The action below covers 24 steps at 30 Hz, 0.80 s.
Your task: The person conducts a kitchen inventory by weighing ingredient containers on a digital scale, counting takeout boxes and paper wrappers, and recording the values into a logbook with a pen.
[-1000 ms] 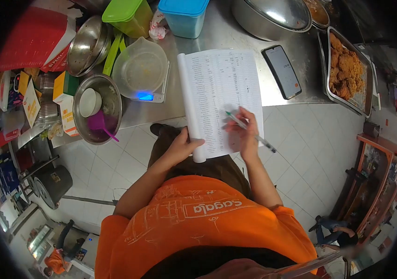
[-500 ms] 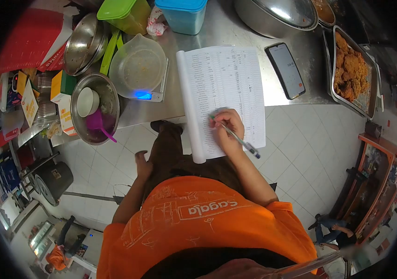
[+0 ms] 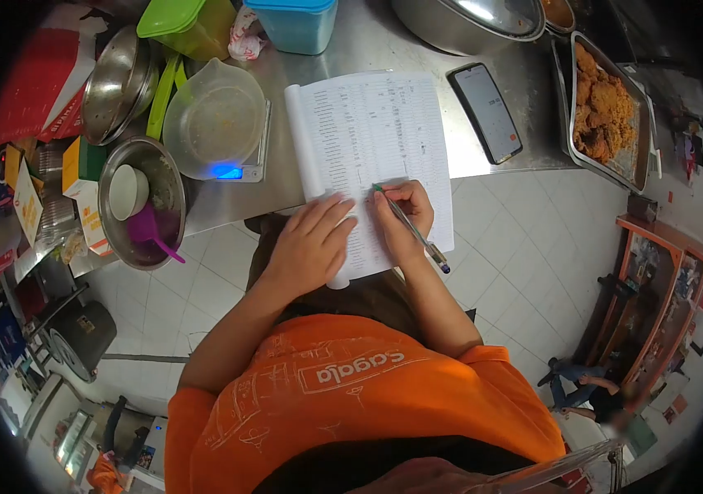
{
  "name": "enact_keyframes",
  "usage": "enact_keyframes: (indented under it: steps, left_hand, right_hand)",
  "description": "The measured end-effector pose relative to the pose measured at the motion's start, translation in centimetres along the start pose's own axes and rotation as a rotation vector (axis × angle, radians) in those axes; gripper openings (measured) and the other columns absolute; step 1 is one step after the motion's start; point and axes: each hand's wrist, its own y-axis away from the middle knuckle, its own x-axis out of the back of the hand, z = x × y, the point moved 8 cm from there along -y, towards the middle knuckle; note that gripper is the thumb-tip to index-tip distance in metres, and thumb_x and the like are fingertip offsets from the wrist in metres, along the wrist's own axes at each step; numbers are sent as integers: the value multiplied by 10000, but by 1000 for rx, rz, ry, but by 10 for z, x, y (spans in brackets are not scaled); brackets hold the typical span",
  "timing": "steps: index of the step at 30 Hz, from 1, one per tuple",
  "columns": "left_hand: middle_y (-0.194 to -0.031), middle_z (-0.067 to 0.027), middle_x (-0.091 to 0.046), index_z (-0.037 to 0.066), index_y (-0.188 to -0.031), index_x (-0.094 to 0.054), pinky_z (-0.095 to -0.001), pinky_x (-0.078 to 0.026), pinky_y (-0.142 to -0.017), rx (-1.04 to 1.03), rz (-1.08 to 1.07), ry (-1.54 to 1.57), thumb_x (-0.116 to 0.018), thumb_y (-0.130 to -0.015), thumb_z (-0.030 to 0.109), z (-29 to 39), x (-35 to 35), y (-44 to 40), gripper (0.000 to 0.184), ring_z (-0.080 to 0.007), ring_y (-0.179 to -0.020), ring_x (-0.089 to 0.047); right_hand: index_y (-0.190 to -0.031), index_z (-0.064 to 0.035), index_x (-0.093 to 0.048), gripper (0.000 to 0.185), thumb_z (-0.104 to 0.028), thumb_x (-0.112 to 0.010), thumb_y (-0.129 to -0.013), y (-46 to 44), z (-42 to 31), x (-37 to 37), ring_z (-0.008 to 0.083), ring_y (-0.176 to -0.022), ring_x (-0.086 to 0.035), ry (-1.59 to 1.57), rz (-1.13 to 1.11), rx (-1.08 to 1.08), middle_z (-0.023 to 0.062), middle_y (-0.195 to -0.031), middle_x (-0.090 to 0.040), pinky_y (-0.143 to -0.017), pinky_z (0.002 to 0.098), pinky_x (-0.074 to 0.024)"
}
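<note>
A paper pad [image 3: 393, 123] with printed rows and handwritten marks overhangs the front edge of the steel table, its left side rolled over. My right hand [image 3: 405, 218] grips a clear pen [image 3: 416, 233], its green end between the fingertips over the middle of the page. Flat on the lower left of the pad lies my left hand [image 3: 310, 247], fingers apart and holding nothing. Right of the pad rests a phone [image 3: 487, 114] with its screen lit. On the left stands a scale [image 3: 254, 165] with a blue-lit display and a clear plastic bowl [image 3: 216, 119] on top.
A steel bowl [image 3: 169, 239] holds a white cup and a purple scoop. Green [image 3: 203, 33] and blue [image 3: 298, 29] containers stand at the back left, a large lidded pot [image 3: 442, 29] at the back. Fried food fills a tray [image 3: 570, 107] at right. Two other people appear low in view.
My left hand has come up from beside the leg onto the pad. The pen hand stays over the page. The whole view has shifted, with the table things now further left.
</note>
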Motion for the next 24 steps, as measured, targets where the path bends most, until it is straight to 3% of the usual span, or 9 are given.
enact_keyframes:
  steps: [3, 16, 19, 24]
  left_hand:
    - [-1254, -118, -510, 16, -1085, -559, -426, -301, -1049, -3, -76, -80, -582, -798, 154, 2, -20, -20, 319, -281, -1228, -428]
    - [-1266, -102, -520, 30, -1088, -555, -413, -293, -1061, 45, -82, -86, -559, -800, 152, -2, -27, -20, 313, -245, -1237, -437]
    - [-1271, -102, -518, 31, -1090, -554, -413, -289, -1063, 51, -91, -91, -558, -800, 150, -2, -28, -20, 313, -244, -1244, -432]
    - [-1272, -99, -518, 29, -1085, -558, -415, -286, -1065, 61, -98, -84, -557, -799, 147, -2, -28, -20, 310, -242, -1244, -432]
  right_hand:
    - [-755, -26, -488, 187, 80, -642, -766, -4, 1, 13, 113, -774, -550, 1, 34, 22, 67, -833, -553, -714, 238, -457]
    - [-741, -30, -467, 193, 55, -638, -764, -25, 8, 64, 80, -734, -523, 153, 82, 105, 53, -811, -546, -652, 211, -439]
    - [-731, -32, -469, 191, 46, -642, -755, -31, 18, 73, 84, -716, -519, 79, 133, 5, 49, -791, -550, -656, 216, -433]
    - [-716, -34, -474, 195, 40, -652, -748, -34, 13, 73, 89, -719, -532, 56, 119, 18, 45, -788, -562, -666, 220, -440]
